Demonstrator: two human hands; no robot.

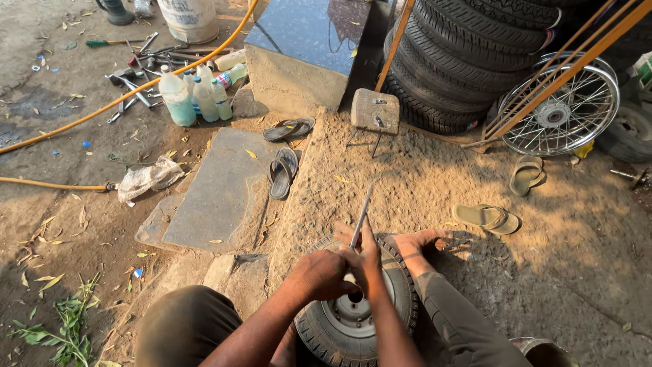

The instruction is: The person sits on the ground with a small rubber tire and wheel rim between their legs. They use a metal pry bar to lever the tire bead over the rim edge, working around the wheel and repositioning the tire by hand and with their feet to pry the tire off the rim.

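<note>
Both hands grip a thin metal lever (360,217): the left hand (324,274) has its fingers wrapped low on it, and the right hand (367,255) has its fingers closed just above. Its tip sits at the rim of the small wheel (346,316) directly beneath the fingers, on the ground between the person's legs. This looks like prying the tyre bead, which next calls for steady leverage without slipping.

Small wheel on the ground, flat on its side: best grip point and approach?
Grip the wheel by its tyre tread at two opposite sides, coming from above. It lies flat with the rim face up, so the thick knobby tyre offers the only broad hold. Both hands and the metal bar crowd the hub.
</note>
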